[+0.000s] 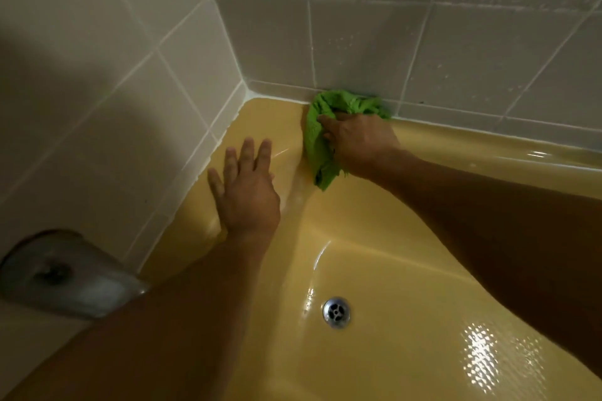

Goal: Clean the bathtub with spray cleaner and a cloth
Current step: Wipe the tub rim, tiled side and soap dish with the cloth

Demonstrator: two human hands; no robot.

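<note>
A yellow bathtub (374, 238) fills the lower part of the head view, with its corner rim meeting the tiled walls. A bunched green cloth (317, 140) lies against the rim near that corner. My right hand (358, 140) grips the cloth and presses it onto the rim just below the tiles. My left hand (247, 185) rests flat on the tub's left rim with its fingers spread and straight, holding nothing. No spray bottle is in sight.
Grey-white wall tiles (374, 42) rise behind and to the left of the tub. A chrome drain (337, 312) sits in the wet, shiny tub floor. A blurred metal fitting (62, 273) juts out at the lower left.
</note>
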